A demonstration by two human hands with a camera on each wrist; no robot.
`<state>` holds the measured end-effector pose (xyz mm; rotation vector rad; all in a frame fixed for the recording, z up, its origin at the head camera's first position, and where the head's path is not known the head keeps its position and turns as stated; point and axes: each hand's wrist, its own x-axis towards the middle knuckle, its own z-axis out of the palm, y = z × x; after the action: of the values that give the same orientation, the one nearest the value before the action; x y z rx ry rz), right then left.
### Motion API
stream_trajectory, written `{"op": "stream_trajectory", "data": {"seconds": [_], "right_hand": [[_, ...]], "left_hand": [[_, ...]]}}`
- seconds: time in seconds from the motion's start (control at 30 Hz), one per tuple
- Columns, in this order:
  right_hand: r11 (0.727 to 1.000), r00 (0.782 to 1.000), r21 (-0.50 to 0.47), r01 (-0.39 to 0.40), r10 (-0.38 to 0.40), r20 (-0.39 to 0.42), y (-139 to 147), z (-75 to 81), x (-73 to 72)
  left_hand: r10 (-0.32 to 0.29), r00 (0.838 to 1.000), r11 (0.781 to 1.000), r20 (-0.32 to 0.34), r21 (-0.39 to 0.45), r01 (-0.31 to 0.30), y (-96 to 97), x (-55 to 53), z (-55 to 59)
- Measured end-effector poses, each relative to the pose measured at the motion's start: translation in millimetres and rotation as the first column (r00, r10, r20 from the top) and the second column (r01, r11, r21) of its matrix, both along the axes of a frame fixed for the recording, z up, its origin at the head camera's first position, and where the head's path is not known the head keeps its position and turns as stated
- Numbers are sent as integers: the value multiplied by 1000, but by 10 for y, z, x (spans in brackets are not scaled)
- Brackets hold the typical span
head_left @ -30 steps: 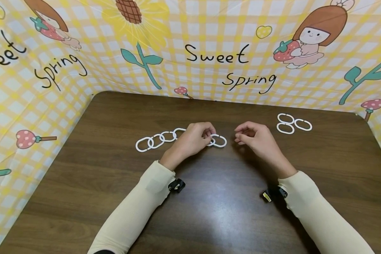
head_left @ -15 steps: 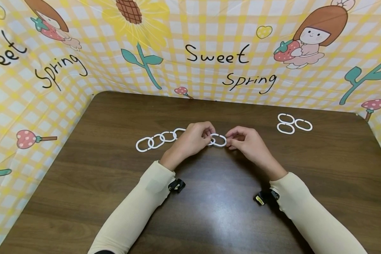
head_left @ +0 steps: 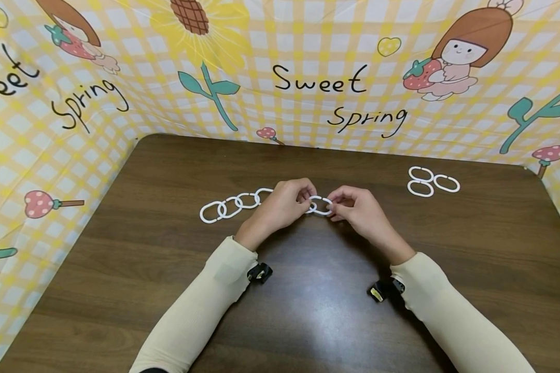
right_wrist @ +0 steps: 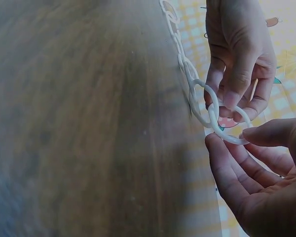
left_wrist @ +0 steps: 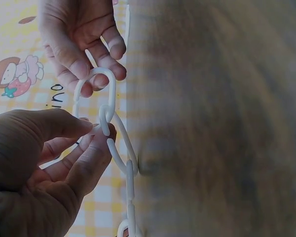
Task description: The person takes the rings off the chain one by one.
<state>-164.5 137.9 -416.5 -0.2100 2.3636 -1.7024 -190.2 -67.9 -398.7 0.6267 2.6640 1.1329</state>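
Note:
A chain of several white plastic links runs across the brown table, passing under my left hand. Thumb and fingers of that hand pinch the chain close to its right end. My right hand pinches the far edge of the end link between thumb and fingertips. In the left wrist view, the end link hooks through its neighbour and is raised off the tabletop. The right wrist view has the right thumb on the end link. Part of the chain is hidden behind the left hand in the head view.
Three loose white links lie close together at the back right of the wooden table. A yellow checked cloth with printed figures rises behind the table and along its left side.
My right hand has moved left from a spot apart from the chain and now pinches the end link, which has shifted very slightly left. The left hand has stayed put.

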Motion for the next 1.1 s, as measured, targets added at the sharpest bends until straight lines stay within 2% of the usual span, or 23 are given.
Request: {"op": "stream_trajectory", "data": {"seconds": [0.63, 1.1], "right_hand": [[1000, 1000, 23, 10, -10, -14, -31, 12, 7], [1000, 1000, 10, 22, -21, -16, -47, 23, 11]], "left_hand": [[-15, 1000, 1000, 21, 24, 14, -64, 9, 2], [-30, 999, 999, -29, 12, 31, -167, 13, -4]]}}
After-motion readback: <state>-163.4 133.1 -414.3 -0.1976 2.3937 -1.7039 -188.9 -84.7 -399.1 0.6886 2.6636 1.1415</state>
